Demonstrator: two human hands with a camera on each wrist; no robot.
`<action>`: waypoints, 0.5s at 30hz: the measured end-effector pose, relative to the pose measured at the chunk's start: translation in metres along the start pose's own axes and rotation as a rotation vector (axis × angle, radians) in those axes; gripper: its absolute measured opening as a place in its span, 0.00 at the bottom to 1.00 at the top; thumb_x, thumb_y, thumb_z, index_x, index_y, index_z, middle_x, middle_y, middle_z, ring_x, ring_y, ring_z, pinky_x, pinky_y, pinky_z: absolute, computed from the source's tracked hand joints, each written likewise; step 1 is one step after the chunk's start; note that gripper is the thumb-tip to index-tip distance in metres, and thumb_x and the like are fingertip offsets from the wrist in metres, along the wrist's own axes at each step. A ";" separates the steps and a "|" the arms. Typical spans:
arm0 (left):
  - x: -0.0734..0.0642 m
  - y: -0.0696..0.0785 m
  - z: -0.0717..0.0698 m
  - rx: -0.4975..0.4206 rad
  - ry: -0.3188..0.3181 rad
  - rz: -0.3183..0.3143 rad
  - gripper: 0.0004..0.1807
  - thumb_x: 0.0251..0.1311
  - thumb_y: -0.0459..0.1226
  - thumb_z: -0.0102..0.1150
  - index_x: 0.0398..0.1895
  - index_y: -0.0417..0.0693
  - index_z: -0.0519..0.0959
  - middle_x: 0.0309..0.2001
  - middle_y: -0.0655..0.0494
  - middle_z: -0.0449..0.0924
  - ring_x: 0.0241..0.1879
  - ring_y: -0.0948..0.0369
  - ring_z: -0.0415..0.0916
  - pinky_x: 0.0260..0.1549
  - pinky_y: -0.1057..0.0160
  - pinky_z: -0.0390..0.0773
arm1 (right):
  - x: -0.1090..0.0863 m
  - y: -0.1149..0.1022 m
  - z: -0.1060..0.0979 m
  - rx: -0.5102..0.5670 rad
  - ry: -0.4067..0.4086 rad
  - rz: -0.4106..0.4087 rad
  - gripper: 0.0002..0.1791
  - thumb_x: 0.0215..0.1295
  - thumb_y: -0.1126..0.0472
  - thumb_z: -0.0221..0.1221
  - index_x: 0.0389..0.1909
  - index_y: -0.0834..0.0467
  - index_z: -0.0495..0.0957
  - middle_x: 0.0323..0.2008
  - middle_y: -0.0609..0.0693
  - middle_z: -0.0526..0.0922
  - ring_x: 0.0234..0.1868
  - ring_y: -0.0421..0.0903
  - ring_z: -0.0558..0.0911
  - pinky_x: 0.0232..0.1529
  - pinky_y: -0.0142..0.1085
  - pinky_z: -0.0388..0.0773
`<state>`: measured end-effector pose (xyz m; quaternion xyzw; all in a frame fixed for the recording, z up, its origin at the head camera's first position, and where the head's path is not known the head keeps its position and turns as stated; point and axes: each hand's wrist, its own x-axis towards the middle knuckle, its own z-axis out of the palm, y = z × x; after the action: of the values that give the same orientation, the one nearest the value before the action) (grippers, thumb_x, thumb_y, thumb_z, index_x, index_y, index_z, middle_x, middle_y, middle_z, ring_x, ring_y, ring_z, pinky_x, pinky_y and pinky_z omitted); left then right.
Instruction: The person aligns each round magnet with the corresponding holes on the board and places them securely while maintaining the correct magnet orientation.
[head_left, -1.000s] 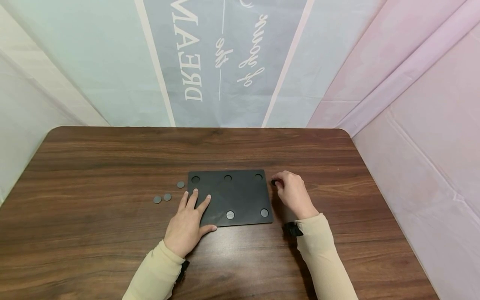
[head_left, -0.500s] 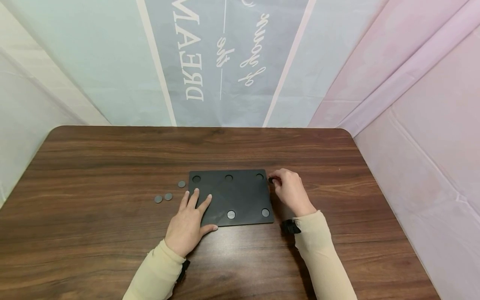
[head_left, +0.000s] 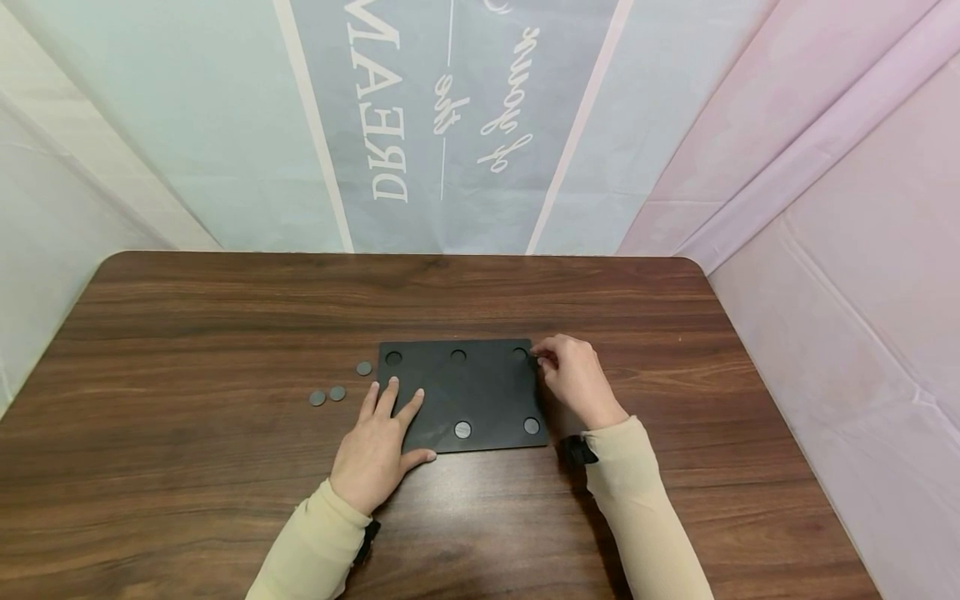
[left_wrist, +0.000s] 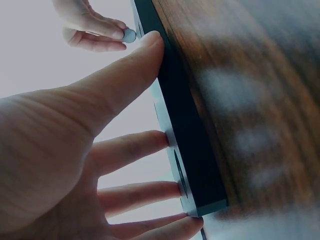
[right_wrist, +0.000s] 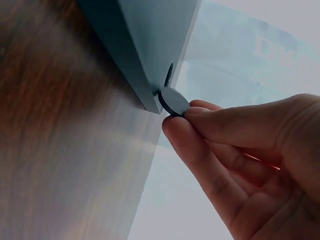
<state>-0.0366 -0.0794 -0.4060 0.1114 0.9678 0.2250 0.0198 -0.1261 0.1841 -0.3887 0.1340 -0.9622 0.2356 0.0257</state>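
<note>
A dark rectangular board (head_left: 480,392) with round recesses lies on the table. My left hand (head_left: 372,454) rests on its left part with fingers spread, thumb at the near edge. Between thumb and fingertips my right hand (head_left: 579,379) pinches a small grey disc (right_wrist: 174,101), tilted close beside the far right recess (right_wrist: 169,75). Grey discs sit in the near middle recess (head_left: 462,430) and the near right recess (head_left: 532,426). Along the far edge, the left recess (head_left: 393,358) and middle recess (head_left: 458,356) hold no disc. The board's near left corner is hidden under my left hand.
Left of the board, three loose grey discs (head_left: 337,393) lie on the brown wooden table (head_left: 187,433). A printed cloth backdrop (head_left: 450,125) hangs behind the table's far edge, and pale cloth (head_left: 862,275) hangs on the right.
My right hand has moved a little left with the disc, from beside the board to its far right corner. My left hand stays in place on the board.
</note>
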 end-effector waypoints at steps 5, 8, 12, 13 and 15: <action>0.000 -0.001 0.000 0.003 0.002 0.002 0.40 0.44 0.49 0.73 0.63 0.45 0.74 0.65 0.33 0.65 0.66 0.35 0.60 0.30 0.50 0.83 | 0.002 -0.002 -0.001 0.016 -0.019 -0.004 0.09 0.60 0.74 0.59 0.39 0.64 0.84 0.36 0.58 0.84 0.35 0.51 0.83 0.36 0.43 0.81; 0.000 -0.001 0.001 0.000 0.003 0.002 0.40 0.44 0.49 0.73 0.63 0.45 0.74 0.65 0.33 0.65 0.66 0.35 0.60 0.29 0.50 0.83 | 0.004 -0.003 -0.001 0.020 -0.025 -0.008 0.09 0.60 0.74 0.59 0.39 0.64 0.84 0.36 0.57 0.85 0.35 0.51 0.83 0.36 0.43 0.81; 0.000 -0.001 0.001 -0.001 0.002 0.001 0.40 0.43 0.49 0.73 0.63 0.46 0.74 0.65 0.33 0.65 0.66 0.35 0.60 0.29 0.50 0.83 | 0.007 -0.005 -0.002 0.012 -0.023 -0.023 0.09 0.61 0.74 0.58 0.38 0.64 0.84 0.36 0.57 0.84 0.35 0.51 0.83 0.36 0.43 0.81; 0.000 -0.001 0.001 -0.001 0.002 0.001 0.40 0.43 0.49 0.73 0.63 0.46 0.74 0.65 0.33 0.65 0.66 0.35 0.60 0.29 0.50 0.83 | 0.008 -0.005 -0.002 0.008 -0.022 -0.027 0.09 0.61 0.74 0.58 0.38 0.64 0.84 0.36 0.57 0.84 0.35 0.51 0.83 0.36 0.43 0.80; 0.000 0.000 0.001 0.000 0.002 0.003 0.40 0.44 0.49 0.73 0.63 0.46 0.74 0.65 0.33 0.65 0.66 0.35 0.60 0.29 0.50 0.83 | 0.010 -0.006 -0.002 0.001 -0.024 -0.033 0.08 0.61 0.74 0.58 0.38 0.63 0.84 0.37 0.57 0.84 0.33 0.50 0.83 0.34 0.42 0.80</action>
<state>-0.0365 -0.0795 -0.4068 0.1124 0.9676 0.2253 0.0187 -0.1338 0.1777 -0.3833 0.1525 -0.9600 0.2342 0.0180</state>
